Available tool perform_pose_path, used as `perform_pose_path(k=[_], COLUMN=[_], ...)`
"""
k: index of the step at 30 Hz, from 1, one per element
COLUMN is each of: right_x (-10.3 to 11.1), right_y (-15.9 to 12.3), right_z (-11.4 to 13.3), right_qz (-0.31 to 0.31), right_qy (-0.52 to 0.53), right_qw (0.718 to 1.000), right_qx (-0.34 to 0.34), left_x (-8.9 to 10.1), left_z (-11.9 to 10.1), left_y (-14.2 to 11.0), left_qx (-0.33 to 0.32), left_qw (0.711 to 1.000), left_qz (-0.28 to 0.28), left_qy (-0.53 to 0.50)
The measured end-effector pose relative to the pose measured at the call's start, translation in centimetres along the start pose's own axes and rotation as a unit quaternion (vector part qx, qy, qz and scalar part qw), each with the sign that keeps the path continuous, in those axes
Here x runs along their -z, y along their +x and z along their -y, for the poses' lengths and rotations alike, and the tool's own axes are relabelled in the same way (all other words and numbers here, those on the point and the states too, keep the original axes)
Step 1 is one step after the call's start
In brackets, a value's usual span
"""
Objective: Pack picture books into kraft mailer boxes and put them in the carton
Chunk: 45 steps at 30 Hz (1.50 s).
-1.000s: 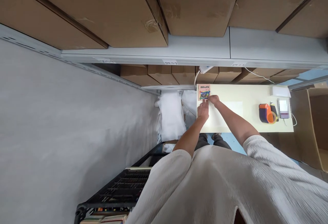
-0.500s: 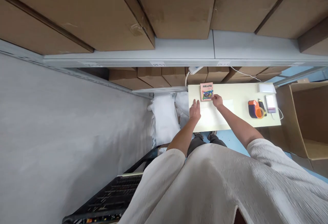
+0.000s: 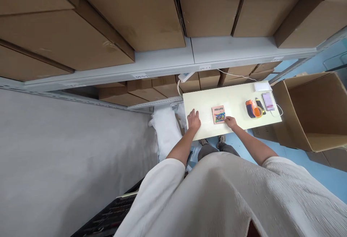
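A small pink book [image 3: 218, 110] with a colourful picture on its cover lies over the pale tabletop [image 3: 233, 98]. My right hand [image 3: 230, 122] pinches its lower right corner between thumb and fingers. To the left of the book, near the table's left end, my left hand [image 3: 194, 120] rests with its fingers apart, holding nothing. Whether the book lies quite flat or is slightly lifted, I cannot tell.
An orange and dark tape dispenser [image 3: 252, 109] stands on the table's right part, beside a blurred phone-like device [image 3: 268, 102] and a white box [image 3: 262, 86]. A large open carton [image 3: 294, 117] stands at the right. Shelves of cardboard boxes [image 3: 141, 16] rise ahead. White packs [image 3: 165, 128] lie left.
My right hand has drawn the book from the table's far left corner toward me and rightward. My left hand has come away from the book to its left. The view has turned right.
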State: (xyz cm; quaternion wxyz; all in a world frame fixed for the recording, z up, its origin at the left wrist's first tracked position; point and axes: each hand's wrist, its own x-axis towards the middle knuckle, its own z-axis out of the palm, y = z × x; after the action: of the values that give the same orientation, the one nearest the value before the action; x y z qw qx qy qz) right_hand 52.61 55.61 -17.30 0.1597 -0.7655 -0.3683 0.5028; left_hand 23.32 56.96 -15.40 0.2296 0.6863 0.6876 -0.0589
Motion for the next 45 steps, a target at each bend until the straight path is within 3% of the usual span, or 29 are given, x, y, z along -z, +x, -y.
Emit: perform_pose_path(k=[2, 7, 11, 15, 20, 25, 29, 33, 37, 40, 45], right_x=[0.3, 0.6, 0.5, 1.1, 2.6, 3.1, 3.0, 3.0, 3.3, 3.5, 3.5], right_y=[0.0, 0.4, 0.3, 0.6, 2.2, 3.7, 3.9, 3.6, 3.3, 3.0, 2.2], right_z=[-0.4, -0.7, -0.8, -1.4, -2.1, -2.1, -1.7, -1.5, -1.5, -1.5, -1.1], right_qz=[0.004, -0.004, 0.006, -0.029, -0.093, -0.065, -0.065, -0.07, -0.058, -0.059, -0.056], right_qy=[-0.013, -0.085, -0.144, -0.152, -0.119, -0.044, -0.032, -0.03, -0.052, -0.065, -0.073], right_qw=[1.0, 0.996, 0.987, 0.983, 0.988, 0.997, 0.997, 0.997, 0.997, 0.996, 0.995], right_qx=[0.005, 0.032, 0.069, 0.099, 0.028, 0.002, -0.041, -0.018, -0.002, 0.006, 0.03], left_x=[-0.6, -3.2, -4.7, -5.2, -5.2, -5.1, -5.3, -5.7, -6.1, -6.4, -6.5], left_z=[-1.9, -7.4, -9.8, -10.3, -10.9, -11.8, -12.7, -14.7, -16.3, -16.2, -14.8], left_y=[-0.9, -2.6, -3.3, -3.5, -3.3, -3.2, -3.3, -2.4, -1.2, -1.2, -2.0], left_qx=[-0.037, -0.098, -0.088, -0.092, -0.077, -0.06, -0.083, -0.12, -0.109, -0.094, -0.123], left_qw=[0.999, 0.988, 0.986, 0.985, 0.986, 0.986, 0.988, 0.985, 0.985, 0.984, 0.98], left_qz=[0.007, 0.092, 0.123, 0.14, 0.145, 0.152, 0.13, 0.121, 0.135, 0.151, 0.154], left_qy=[-0.014, -0.069, -0.066, -0.05, -0.04, -0.025, -0.005, -0.01, -0.015, -0.016, -0.024])
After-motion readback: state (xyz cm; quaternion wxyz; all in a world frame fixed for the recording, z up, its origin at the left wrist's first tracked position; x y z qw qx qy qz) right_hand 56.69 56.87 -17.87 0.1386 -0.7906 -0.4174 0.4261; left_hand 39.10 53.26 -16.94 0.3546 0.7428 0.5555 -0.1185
